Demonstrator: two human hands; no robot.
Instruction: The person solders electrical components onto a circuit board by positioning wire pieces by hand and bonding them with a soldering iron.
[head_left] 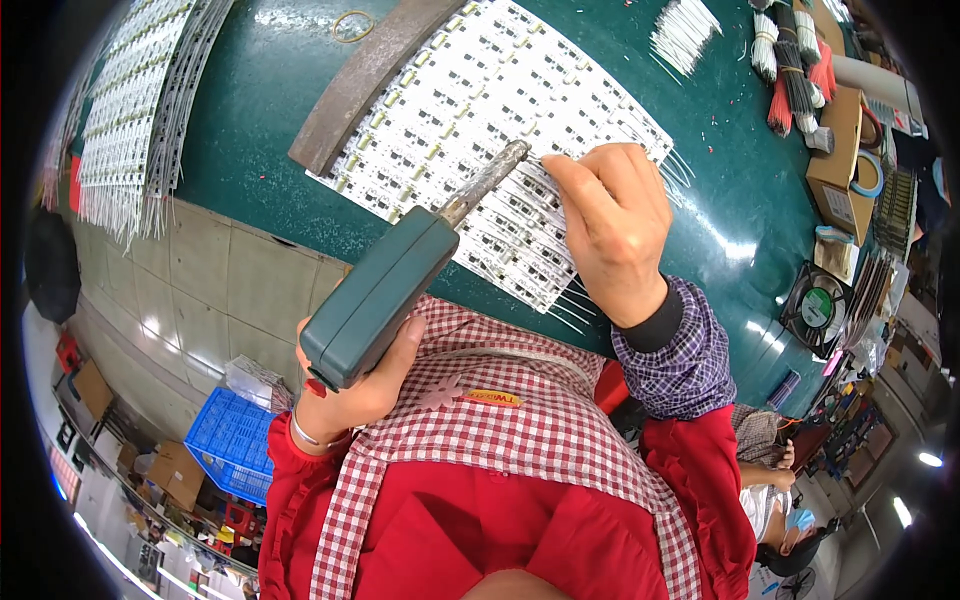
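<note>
A dark green soldering gun (385, 295) is held in my left hand (375, 392), with my fingers wrapped round its grip, mostly hidden beneath the body. Its metal tip reaches up and right over a white circuit board panel (440, 115) lying on the table. Close to that tip, my right hand (622, 225) pinches a thin white wire, of which only a short end shows at the fingertips. Several white wires (515, 225) run across the lower right part of the panel, some sticking out past its edge. Small black parts dot the board in rows.
A metal bar (345, 95) lies along the panel's left edge. Stacked wired panels (135, 110) hang over the table's edge at left. Loose white wires (685, 35), wire bundles (795, 75), a cardboard box (840, 170) and a fan (815, 308) are at right. Another person (780, 500) sits beyond.
</note>
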